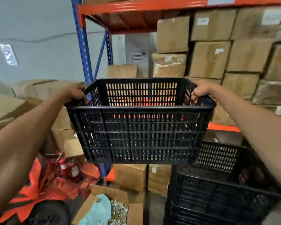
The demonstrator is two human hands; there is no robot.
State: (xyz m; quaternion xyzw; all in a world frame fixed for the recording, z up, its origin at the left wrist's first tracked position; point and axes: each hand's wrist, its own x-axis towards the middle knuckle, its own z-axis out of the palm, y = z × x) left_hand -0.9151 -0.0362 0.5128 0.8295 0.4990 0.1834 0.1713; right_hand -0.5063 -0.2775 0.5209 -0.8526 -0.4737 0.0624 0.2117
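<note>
A black slotted plastic crate (139,135) hangs in the air in front of me, held up at chest height. My left hand (75,93) grips its left rim and my right hand (201,91) grips its right rim, fingers curled over the edge. The crate looks empty; red shows through its slots from behind. Below it to the right stands a stack of similar black crates (221,184).
A blue and orange pallet rack (83,51) holds many cardboard boxes (209,59) behind the crate. More boxes (131,176) sit on the floor below. At the lower left lie red packaging (55,181), an open box (107,207) with blue cloth, and another person's dark hair (45,213).
</note>
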